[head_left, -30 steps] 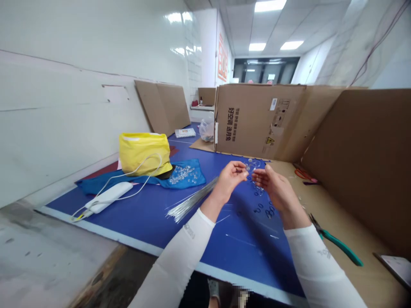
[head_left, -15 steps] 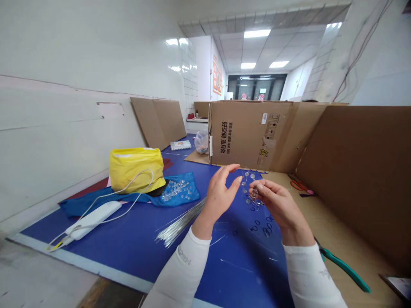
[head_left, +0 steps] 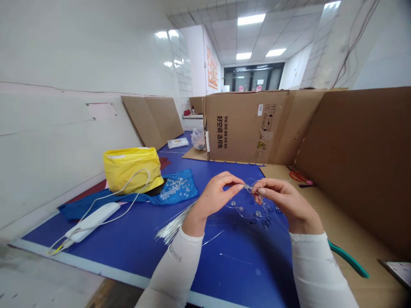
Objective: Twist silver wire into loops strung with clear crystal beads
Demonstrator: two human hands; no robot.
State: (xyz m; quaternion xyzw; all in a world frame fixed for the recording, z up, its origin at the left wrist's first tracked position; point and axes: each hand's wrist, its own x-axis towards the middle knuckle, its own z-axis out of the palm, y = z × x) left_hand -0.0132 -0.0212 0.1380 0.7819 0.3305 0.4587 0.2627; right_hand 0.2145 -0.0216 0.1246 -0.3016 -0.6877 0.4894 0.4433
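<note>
Wired clear beads (head_left: 258, 214) dangle beneath both hands; one is pinched by the left hand (head_left: 221, 193), wires by the right hand's (head_left: 284, 199) closed fingertips.

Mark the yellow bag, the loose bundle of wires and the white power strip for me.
Yellow bag (head_left: 128, 169): head view, front side.
Wire bundle (head_left: 173, 226): head view, near end.
White power strip (head_left: 93, 222): head view, top of its casing.

Ceiling panels (head_left: 251, 19) glow at the far end, glaring off the left wall (head_left: 80, 47). Soft shadow darkens the near tabletop (head_left: 237, 273); wide-angle distortion stretches the edges.
</note>
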